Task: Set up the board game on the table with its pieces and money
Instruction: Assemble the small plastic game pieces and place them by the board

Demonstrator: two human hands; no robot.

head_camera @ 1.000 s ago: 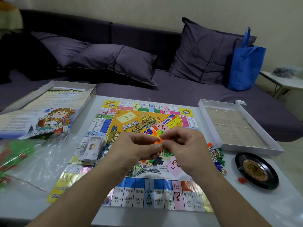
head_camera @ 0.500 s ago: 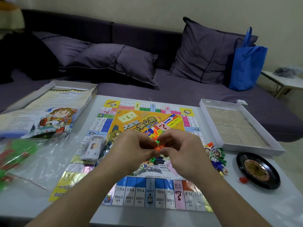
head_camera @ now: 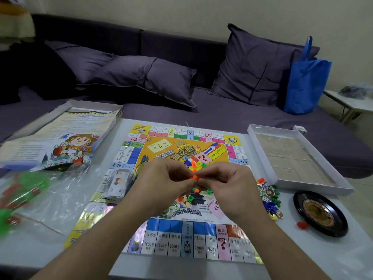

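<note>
Orange plastic is what both hands are working on: the left hand [head_camera: 161, 181] and the right hand [head_camera: 232, 185] meet above the middle of the board [head_camera: 187, 237], each grip pinched tight on one small orange piece [head_camera: 194, 177], apparently to snap or pull it free. My guess is that a hard tug could send it flying off the worktop [head_camera: 314, 257] or scatter the loose bits below, two green [head_camera: 190, 198] and one orange that I can make out. Left of the hands lies one stack of money [head_camera: 118, 183] on the board's edge, right of them one heap of tokens [head_camera: 269, 201], too jumbled to count, and one black spinner wheel [head_camera: 321, 214]; farther back sit one white box tray [head_camera: 341, 181] and one printed box lid [head_camera: 58, 140]
</note>
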